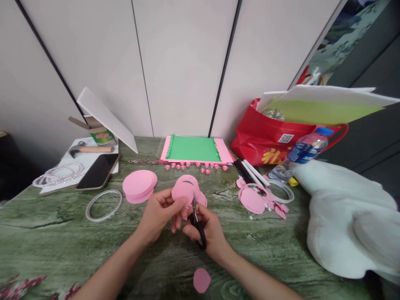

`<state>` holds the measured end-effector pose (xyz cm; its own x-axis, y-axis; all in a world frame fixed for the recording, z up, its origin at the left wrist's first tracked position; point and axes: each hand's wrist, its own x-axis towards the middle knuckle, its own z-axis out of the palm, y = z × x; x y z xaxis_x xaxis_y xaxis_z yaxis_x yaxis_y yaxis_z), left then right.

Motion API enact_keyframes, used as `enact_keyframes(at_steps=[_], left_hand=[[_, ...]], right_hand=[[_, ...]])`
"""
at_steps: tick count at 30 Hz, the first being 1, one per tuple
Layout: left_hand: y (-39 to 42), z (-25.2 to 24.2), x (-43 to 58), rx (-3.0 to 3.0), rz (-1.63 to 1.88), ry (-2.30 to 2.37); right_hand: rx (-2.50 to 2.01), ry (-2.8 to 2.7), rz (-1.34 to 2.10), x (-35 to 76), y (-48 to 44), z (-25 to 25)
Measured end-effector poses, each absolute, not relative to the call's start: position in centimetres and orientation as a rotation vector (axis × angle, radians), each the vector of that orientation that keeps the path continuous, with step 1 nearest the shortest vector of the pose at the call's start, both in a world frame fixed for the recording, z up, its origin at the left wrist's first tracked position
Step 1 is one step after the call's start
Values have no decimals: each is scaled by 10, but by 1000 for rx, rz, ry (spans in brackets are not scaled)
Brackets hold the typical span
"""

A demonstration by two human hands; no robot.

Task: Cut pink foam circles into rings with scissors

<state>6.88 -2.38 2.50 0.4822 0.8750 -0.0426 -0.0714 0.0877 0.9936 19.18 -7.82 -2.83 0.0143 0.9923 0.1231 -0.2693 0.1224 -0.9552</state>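
Observation:
My left hand (161,212) pinches a pink paper circle (182,193) between thumb and fingers, near the middle of the table. In my right hand (208,229) is a pair of black-handled scissors (197,227), its blades pointing away from me at the circle's right edge. Whether the blades are cutting into the paper I cannot tell. Behind the held circle lie more pink paper pieces, partly hidden by it. To the left of my left hand is a stack of pink paper circles (139,184). A pink petal-shaped piece (201,280) lies at the front edge.
Small pink rolled roses (206,171) line up before green and pink sheets (193,148). Tape rolls (104,205), a phone (98,171), a hammer (93,149) and beads (58,174) lie left. Right are paper scraps (253,201), pens (251,171), a bottle (301,152) and a red bag (256,137).

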Motion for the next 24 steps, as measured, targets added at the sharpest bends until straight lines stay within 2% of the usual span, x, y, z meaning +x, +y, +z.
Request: enact_keyframes(at_steps=[6,24], left_hand=[[-22,22,68,1387,852,928],[-22,24,68,1395,817,911]], right_hand=[[-943,-1042,1282,192,-77,-32],[-876,-1061,1254,197,-75,-31]])
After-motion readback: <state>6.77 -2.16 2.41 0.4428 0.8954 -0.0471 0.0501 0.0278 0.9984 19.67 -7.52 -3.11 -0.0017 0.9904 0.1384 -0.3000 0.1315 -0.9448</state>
